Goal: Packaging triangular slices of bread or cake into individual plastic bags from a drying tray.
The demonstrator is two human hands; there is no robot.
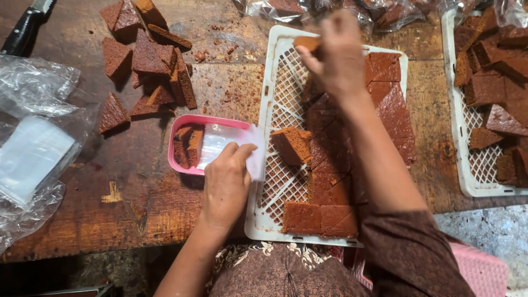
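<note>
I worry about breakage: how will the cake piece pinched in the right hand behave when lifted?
The cake piece is probably crumbly: crumbs litter the wooden table. It looks light, since the right hand lifts it by fingertips alone. Its flat cut faces should keep it from rolling.

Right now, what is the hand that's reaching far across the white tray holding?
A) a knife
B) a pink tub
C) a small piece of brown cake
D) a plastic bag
C: the right hand pinches a small piece of brown cake over the far end of the white tray, while the left hand rests on the clear bag at the pink tub.
</note>
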